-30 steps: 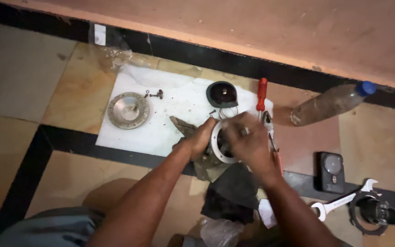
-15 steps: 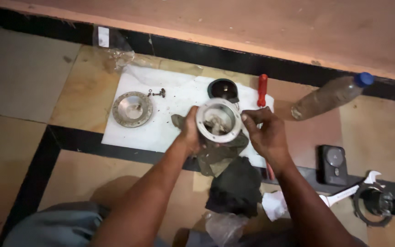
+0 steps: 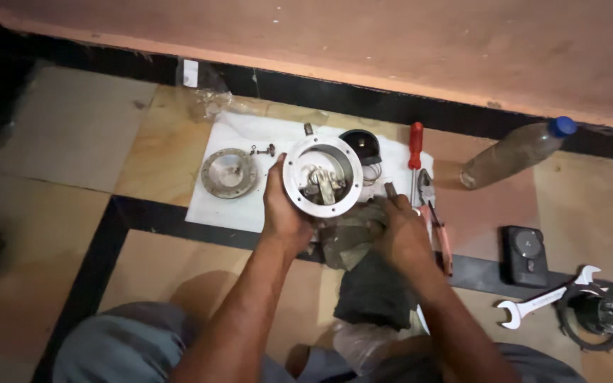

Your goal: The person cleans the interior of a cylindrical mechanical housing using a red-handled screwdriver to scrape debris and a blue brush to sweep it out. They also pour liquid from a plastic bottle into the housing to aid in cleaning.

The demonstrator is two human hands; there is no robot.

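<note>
Both forearms bare, no sleeves; a ring on the right hand (image 3: 406, 237); grey-blue trousers.

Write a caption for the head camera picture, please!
Left hand holds a round metal housing; right hand rests on rags.

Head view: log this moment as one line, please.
left hand: holds round metal housing, open side up | right hand: on grey rag | nearby: metal disc, red screwdriver, white sheet
</note>
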